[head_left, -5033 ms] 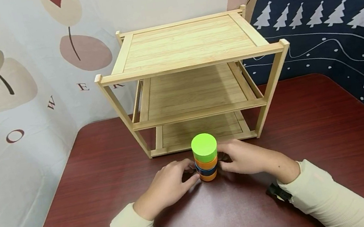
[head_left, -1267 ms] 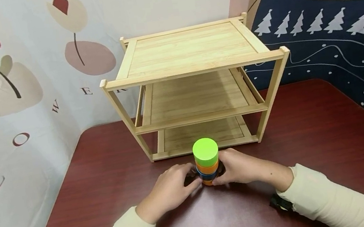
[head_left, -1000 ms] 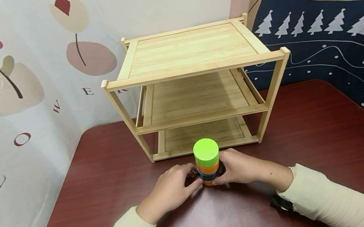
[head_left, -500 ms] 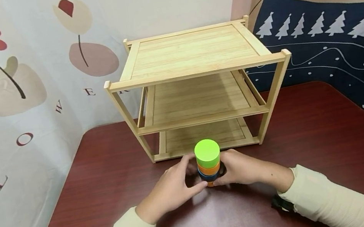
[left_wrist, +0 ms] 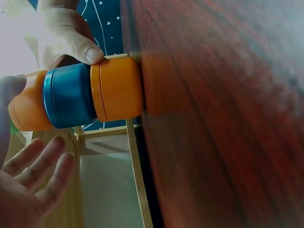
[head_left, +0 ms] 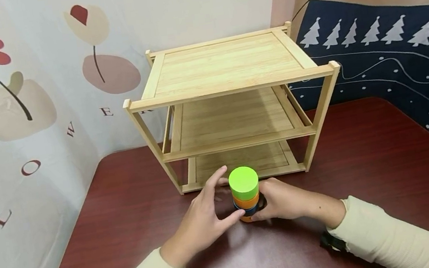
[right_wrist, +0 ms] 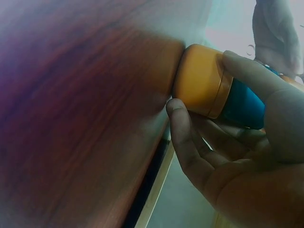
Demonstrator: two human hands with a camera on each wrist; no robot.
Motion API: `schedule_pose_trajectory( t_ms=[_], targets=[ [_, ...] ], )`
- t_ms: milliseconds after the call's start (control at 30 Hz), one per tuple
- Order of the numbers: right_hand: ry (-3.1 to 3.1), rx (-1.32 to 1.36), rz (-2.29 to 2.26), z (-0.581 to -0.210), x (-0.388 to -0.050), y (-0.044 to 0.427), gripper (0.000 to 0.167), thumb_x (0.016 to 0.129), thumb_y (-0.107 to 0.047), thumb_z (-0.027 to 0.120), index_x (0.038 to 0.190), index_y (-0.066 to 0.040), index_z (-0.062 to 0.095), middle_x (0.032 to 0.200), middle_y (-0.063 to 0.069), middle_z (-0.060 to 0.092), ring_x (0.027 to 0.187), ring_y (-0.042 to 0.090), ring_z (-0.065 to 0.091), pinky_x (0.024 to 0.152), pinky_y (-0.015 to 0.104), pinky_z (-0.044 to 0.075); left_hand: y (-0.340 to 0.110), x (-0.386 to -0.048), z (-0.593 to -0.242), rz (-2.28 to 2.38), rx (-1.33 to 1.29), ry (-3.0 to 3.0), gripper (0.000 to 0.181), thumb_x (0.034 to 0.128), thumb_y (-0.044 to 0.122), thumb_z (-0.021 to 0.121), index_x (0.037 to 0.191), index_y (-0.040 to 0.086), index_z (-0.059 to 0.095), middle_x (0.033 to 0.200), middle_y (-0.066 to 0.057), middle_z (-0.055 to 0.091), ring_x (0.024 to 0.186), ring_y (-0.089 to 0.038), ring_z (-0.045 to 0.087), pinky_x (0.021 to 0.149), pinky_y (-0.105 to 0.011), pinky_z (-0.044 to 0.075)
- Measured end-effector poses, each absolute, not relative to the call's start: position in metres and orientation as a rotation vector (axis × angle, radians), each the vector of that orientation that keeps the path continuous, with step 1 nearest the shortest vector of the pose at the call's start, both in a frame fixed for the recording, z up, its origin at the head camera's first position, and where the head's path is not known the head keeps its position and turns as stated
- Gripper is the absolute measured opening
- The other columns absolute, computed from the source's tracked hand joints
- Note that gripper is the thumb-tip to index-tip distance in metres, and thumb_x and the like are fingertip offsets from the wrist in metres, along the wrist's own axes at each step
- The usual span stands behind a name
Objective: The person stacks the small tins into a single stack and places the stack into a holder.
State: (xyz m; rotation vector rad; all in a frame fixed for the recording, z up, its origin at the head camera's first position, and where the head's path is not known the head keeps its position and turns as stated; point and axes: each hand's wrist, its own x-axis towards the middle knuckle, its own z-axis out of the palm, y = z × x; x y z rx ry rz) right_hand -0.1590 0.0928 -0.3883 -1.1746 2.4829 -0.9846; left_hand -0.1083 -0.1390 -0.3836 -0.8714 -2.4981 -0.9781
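In the head view, an upright stack of small round containers stands on the table in front of the shelf. A green one (head_left: 244, 184) tops an orange one (head_left: 246, 202); below are a blue one (left_wrist: 73, 95) and a bottom orange one (left_wrist: 118, 89). My right hand (head_left: 285, 198) grips the stack low from the right, thumb against the bottom orange container and fingers curled behind. At the left is my left hand (head_left: 198, 223), fingers spread and off the stack. Its thumb lies across the upper orange container in the left wrist view; contact is unclear.
A three-tier wooden shelf (head_left: 229, 90) stands right behind the stack. The dark red table (head_left: 122, 183) extends to both sides and towards me. Printed cloths hang behind, a floral one (head_left: 111, 73) left and a dark blue one with trees (head_left: 376, 51) right.
My left hand's fingers have lifted and spread away from the stack. Compared with the oldest frame, my right thumb now presses the stack's lower front. The stack stays standing.
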Motion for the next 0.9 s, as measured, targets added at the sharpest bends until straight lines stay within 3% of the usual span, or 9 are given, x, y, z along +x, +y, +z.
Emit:
schedule_pose_trajectory(
  t_ms=[200,400,700,900],
  targets=[
    [2.471,-1.158,-0.983,-0.3872,-0.1589,0.0922,0.039,0.081,-0.020,0.084,0.115,-0.014,0.066,0.099,-0.007,0.071,0.077,0.000,0.064,0.083,0.028,0.054,-0.1388,-0.1066,-0.3818,-0.809,-0.879,-2.392,0.100,0.0751,0.026,0.089,0.152,0.013,0.027,0.130,-0.007,0.060,0.118,-0.020,0.064,0.096,-0.042,0.054],
    [2.472,-1.139,-0.977,-0.3868,-0.1583,0.0916,0.036,0.083,-0.022,0.083,0.113,-0.016,0.065,0.095,-0.010,0.070,0.067,-0.003,0.062,0.084,0.026,0.053,-0.1380,-0.1071,-0.3812,-0.779,-0.936,-2.319,0.095,0.0745,0.022,0.090,0.148,0.009,0.031,0.131,-0.010,0.060,0.120,-0.024,0.063,0.098,-0.042,0.054],
    [2.509,-1.159,-0.953,-0.3853,-0.1569,0.0918,0.038,0.082,-0.026,0.083,0.116,-0.019,0.066,0.104,-0.012,0.071,0.092,-0.002,0.064,0.089,0.028,0.054,-0.1362,-0.1086,-0.3805,-0.769,-0.974,-2.259,0.091,0.0736,0.018,0.090,0.145,0.006,0.035,0.129,-0.009,0.059,0.116,-0.023,0.064,0.096,-0.037,0.055],
    [2.543,-1.171,-0.951,-0.3829,-0.1547,0.0919,0.039,0.082,-0.027,0.083,0.116,-0.019,0.066,0.106,-0.013,0.071,0.099,0.001,0.065,0.088,0.028,0.054,-0.1346,-0.1082,-0.3806,-0.772,-0.977,-2.253,0.087,0.0752,0.018,0.089,0.144,0.007,0.036,0.127,-0.008,0.059,0.115,-0.022,0.065,0.095,-0.036,0.055]
  ],
)
